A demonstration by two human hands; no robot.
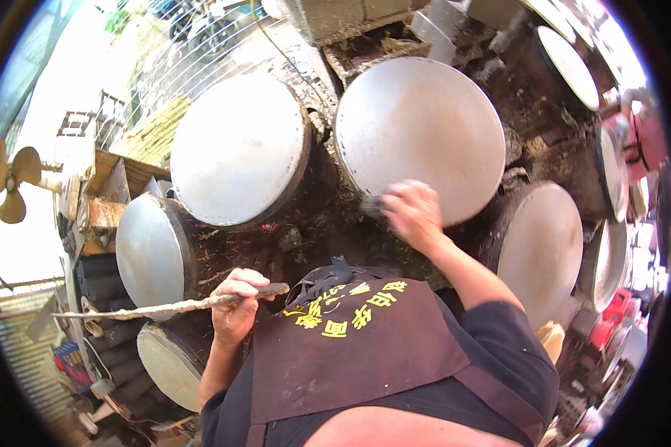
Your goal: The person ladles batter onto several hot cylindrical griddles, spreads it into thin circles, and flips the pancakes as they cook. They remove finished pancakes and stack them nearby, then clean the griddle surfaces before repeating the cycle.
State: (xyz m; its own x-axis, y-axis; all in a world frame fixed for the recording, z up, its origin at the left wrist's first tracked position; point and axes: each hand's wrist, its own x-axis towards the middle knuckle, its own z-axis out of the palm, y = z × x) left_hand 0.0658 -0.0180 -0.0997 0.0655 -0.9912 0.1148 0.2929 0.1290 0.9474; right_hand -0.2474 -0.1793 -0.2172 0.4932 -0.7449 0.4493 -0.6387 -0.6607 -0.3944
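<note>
My left hand (236, 306) grips the dark end of a long, thin rod (173, 308) coated in a pale crust, which points out to the left. My right hand (414, 215) is blurred and closed on a small dark object (372, 205), too blurred to name, at the lower edge of a large round metal lid (422, 134). Left of that lid lies another round metal lid (240, 148) on a dark drum-like vessel. A dark apron (358, 357) with yellow writing covers my front.
More round lids on dark drums stand at the left (150, 257), lower left (168, 366) and right (542, 251). A fan (12, 181) is at the far left. A wire barrier and a motorcycle (209, 36) show at the top left. Red containers (609, 318) stand at the right.
</note>
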